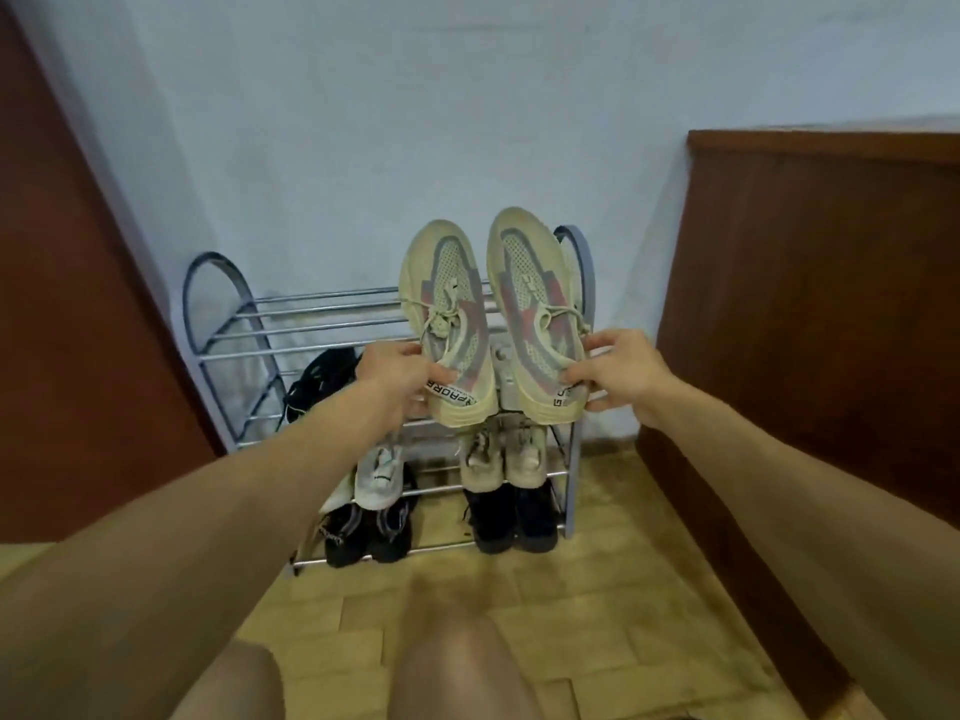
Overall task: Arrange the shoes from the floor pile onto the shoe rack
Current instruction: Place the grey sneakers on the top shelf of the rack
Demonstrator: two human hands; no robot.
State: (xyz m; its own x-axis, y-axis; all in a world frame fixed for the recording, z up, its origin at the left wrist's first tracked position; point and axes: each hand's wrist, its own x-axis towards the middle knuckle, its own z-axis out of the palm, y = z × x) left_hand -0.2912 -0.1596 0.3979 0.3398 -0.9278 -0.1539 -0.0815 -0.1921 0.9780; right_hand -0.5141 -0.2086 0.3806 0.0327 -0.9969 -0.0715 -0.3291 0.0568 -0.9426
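Cream sneakers, grey-pink mesh panels; grey shoe rack; black shoes bottom tier.

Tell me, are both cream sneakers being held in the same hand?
No, the left hand grips the left cream sneaker and the right hand grips the right cream sneaker.

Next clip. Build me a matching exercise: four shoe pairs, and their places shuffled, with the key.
Things:
1. cream sneakers
2. white sneakers
3. beige shoes
4. topmost black shoes

Places:
A. right side of the shoe rack, just above the bottom-right black pair
B. held over the top shelf, one in the left hand, one in the right hand
C. left side, second shelf from the top
D. left side, just above the bottom-left black pair

Pairs: 1-B, 2-D, 3-A, 4-C
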